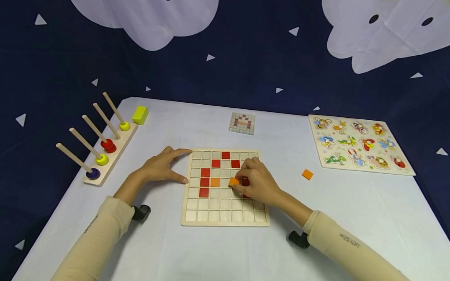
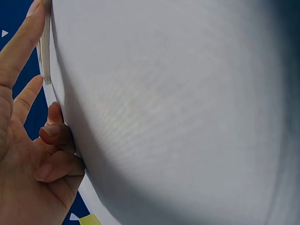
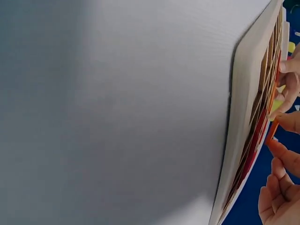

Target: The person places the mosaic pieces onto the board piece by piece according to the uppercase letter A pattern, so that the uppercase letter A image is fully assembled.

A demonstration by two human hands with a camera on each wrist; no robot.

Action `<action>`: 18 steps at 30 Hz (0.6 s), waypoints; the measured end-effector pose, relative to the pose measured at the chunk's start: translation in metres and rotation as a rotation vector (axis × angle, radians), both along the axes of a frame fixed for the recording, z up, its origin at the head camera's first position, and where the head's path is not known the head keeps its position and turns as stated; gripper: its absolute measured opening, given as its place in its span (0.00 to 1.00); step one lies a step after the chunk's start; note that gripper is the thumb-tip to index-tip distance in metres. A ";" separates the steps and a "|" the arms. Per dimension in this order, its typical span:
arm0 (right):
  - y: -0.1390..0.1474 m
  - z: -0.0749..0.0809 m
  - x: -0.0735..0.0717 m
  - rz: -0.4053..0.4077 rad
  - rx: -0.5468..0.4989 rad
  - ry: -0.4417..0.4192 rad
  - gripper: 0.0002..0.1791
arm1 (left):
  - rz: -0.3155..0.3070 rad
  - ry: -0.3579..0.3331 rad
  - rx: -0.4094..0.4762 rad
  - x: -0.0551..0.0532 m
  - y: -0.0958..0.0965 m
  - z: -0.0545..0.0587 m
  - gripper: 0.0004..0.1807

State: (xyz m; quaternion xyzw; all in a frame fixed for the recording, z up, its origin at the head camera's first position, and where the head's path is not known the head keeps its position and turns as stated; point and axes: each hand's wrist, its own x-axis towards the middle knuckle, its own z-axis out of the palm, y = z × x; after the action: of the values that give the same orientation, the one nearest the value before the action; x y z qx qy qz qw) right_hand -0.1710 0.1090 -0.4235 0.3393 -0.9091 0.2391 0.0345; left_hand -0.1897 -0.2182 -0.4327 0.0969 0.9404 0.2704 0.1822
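Observation:
A wooden grid board [image 1: 224,223] lies on the white table with several red square tiles [image 1: 204,182] and one orange tile [image 1: 215,182] set in its cells. Thumb and index finger of my left hand [image 1: 162,166] are spread and touch the board's left edge; in the left wrist view the other fingers bend loosely. Over the right half of the board, my right hand [image 1: 260,183] pinches a second orange tile [image 1: 233,182] between thumb and fingers. The right wrist view shows that pinched tile [image 3: 273,130] on edge, just above the grid. Some red tiles are partly hidden beneath the right hand.
A loose orange tile [image 1: 307,174] lies right of the board. Behind it is a small pattern card [image 1: 242,123]. A peg stacker [image 1: 107,162] and a yellow block [image 1: 140,115] stand at left. An insect puzzle [image 1: 360,144] lies at back right.

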 end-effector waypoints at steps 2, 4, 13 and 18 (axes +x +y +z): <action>-0.005 0.000 -0.001 0.029 0.007 0.002 0.11 | 0.000 0.000 0.000 0.000 0.000 0.000 0.55; -0.009 -0.001 -0.002 0.049 0.012 0.009 0.11 | -0.002 0.002 -0.001 0.000 0.000 -0.001 0.55; -0.019 -0.002 -0.003 0.020 0.042 -0.074 0.09 | -0.003 0.002 -0.004 -0.002 0.000 -0.001 0.55; -0.024 -0.003 -0.004 -0.005 0.051 -0.121 0.06 | -0.001 -0.003 -0.005 -0.002 0.000 -0.002 0.55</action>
State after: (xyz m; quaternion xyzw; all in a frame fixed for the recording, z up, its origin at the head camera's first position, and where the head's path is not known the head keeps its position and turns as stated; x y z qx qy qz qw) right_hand -0.1745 0.0852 -0.4265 0.3228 -0.9162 0.2357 -0.0288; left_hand -0.1913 -0.2183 -0.4343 0.0967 0.9407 0.2682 0.1839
